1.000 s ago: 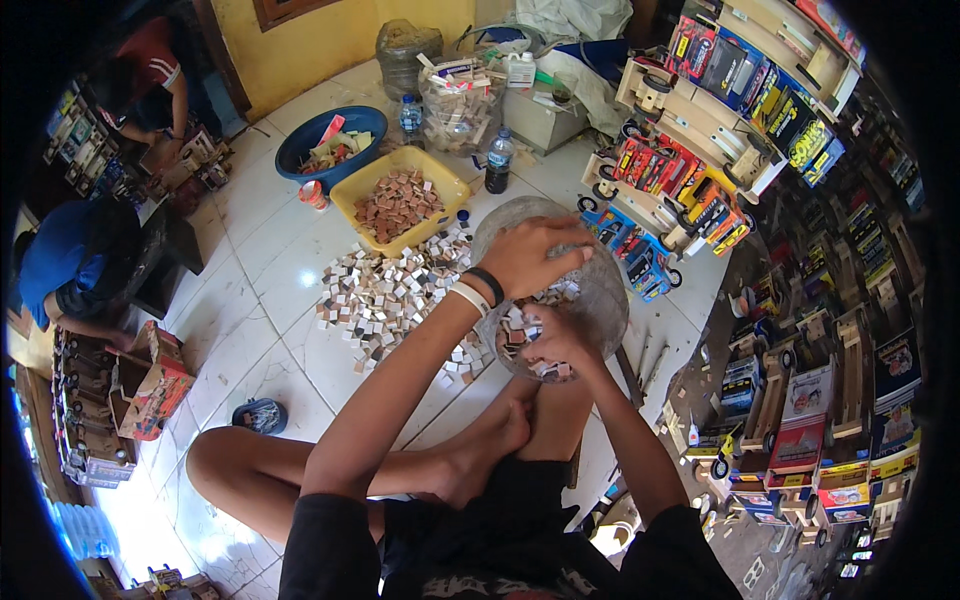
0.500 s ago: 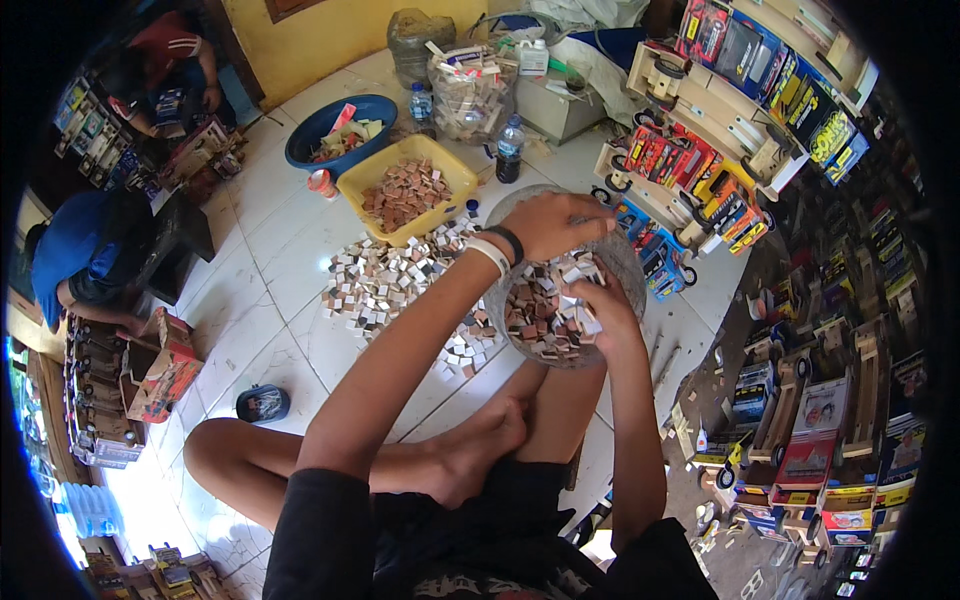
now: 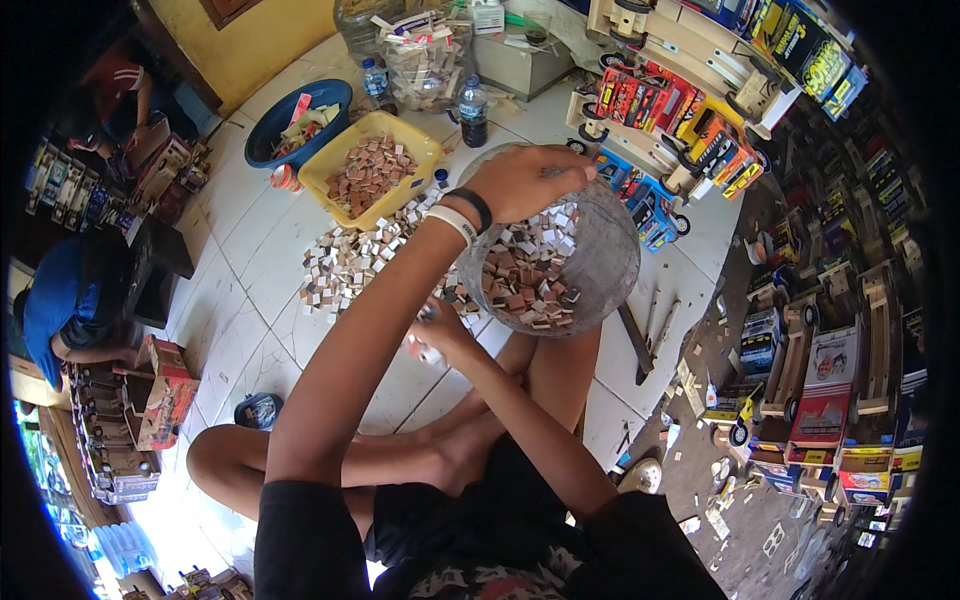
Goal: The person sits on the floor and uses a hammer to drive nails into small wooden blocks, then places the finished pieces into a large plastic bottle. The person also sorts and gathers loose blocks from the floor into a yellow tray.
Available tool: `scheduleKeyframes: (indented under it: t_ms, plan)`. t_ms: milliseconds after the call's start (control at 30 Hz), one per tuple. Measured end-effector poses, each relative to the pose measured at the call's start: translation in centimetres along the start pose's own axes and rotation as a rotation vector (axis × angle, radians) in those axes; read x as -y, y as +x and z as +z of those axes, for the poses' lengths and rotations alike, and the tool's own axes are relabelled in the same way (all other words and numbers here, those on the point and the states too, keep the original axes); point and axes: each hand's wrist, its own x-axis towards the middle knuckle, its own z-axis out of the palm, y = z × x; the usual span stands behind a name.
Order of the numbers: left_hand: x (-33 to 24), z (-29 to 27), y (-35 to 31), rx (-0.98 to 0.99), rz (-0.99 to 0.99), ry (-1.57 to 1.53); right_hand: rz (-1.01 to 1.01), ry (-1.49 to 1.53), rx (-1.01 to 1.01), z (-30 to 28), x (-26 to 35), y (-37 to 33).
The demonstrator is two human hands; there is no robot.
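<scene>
My left hand (image 3: 528, 183) is closed over the far rim of a cloudy clear plastic tub (image 3: 605, 270), which leans toward me above my leg. Small square wooden tiles (image 3: 530, 290), brown and white, lie in its bottom. Below my left forearm, my right hand (image 3: 445, 332) is down at the near edge of a loose pile of similar tiles (image 3: 350, 262) on the floor. Its fingers are blurred and partly covered by the forearm; a few white bits show beside them.
Beyond the pile are a yellow basin (image 3: 432, 160) of brown tiles, a blue basin (image 3: 262, 150) of scraps and a dark-filled bottle (image 3: 473, 115). Toy wooden trucks (image 3: 640, 105) stand in stacks at right. Two people (image 3: 70, 300) work at left. A dark flat bar (image 3: 635, 345) lies right of the tub.
My right hand has left the tub and moved left and down to the floor pile. The left hand keeps its hold on the rim. The whole view has shifted slightly.
</scene>
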Motion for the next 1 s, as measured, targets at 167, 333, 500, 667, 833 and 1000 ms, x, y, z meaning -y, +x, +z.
scheduleKeyframes:
  t_ms: [167,333,500,667,833,1000]
  plan:
    - [0.3,0.0,-0.3,-0.025,0.020,-0.021,-0.308,-0.600,-0.170,1.4,2.0,1.5]
    - [0.5,0.0,0.1,-0.008,0.003,0.035,-0.539,-0.764,-0.097,-1.1,3.8,-5.6]
    - [0.1,0.1,-0.6,-0.002,0.009,0.035,-0.662,-0.728,0.164,-5.0,8.2,-12.9]
    - [-0.1,-0.3,-0.5,0.003,-0.070,0.066,-0.383,-0.325,0.263,-6.5,10.9,-15.7]
    - [-0.2,-0.1,0.4,0.033,-0.084,0.077,-0.656,-0.797,0.022,-1.4,9.7,-12.6]
    - [-0.1,0.1,-0.2,-0.029,-0.105,0.073,-0.549,-0.598,0.323,-6.7,12.5,-13.7]
